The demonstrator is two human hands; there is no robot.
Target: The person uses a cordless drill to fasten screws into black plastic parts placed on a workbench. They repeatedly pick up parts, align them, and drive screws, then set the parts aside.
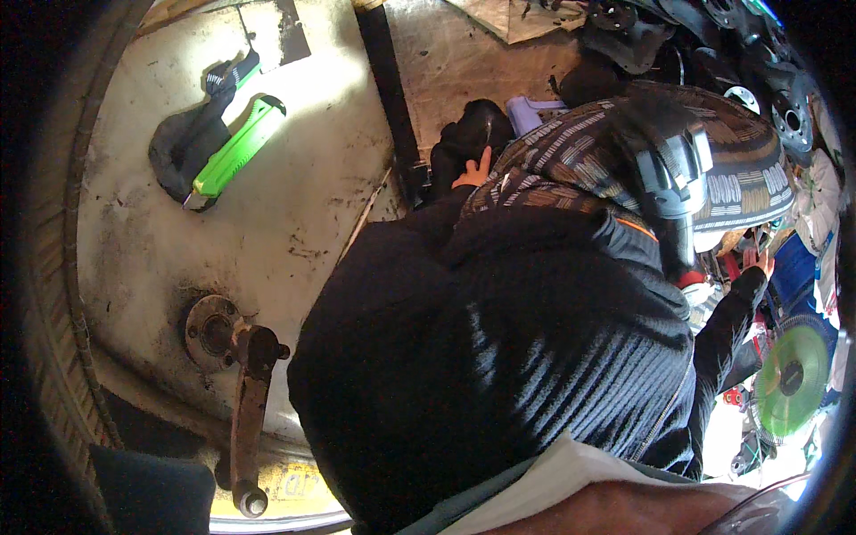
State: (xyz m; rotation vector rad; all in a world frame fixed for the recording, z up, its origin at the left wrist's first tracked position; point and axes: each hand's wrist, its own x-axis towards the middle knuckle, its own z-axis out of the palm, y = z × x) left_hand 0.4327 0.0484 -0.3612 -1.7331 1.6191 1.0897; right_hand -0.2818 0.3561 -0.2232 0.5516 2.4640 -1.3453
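My left hand reaches past the patterned cloth over my lap. Two of its fingers stand apart against a dark rounded object; the rest of the hand is hidden. Far to the right, my right hand is small in view among cluttered parts, its grip unclear. Between the hands, a grey clamp-like fixture on a tube stands over the cloth. A red ring shows near the tube's lower end. My black sleeves and top fill the middle.
At left, a pale panel bears a long green-and-black object and a rusty crank arm. A lilac piece lies beyond my left hand. Black parts crowd the far right, with a green fan nearer.
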